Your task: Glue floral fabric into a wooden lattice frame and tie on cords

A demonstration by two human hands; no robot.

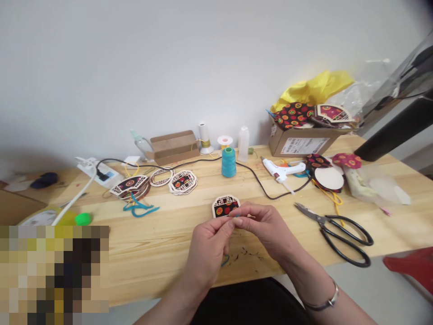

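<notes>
Both hands meet at the fingertips above the near middle of the wooden table. My left hand [211, 241] is closed in a pinch, with a bit of blue cord [225, 259] hanging below it. My right hand [262, 224] pinches at the same spot, where a speck of blue shows between the fingertips. Just behind the fingers lies a wooden lattice piece with dark flowered fabric [226, 206], its lower edge hidden by the hands. A spool of blue thread [229, 162] stands upright farther back.
Large black-handled scissors [345, 237] lie at the right. Behind them are a white glue gun [282, 169] and a full cardboard box [299, 141]. Lattice pieces [183, 182] and a power strip [101, 174] lie to the left. A black cable crosses the table.
</notes>
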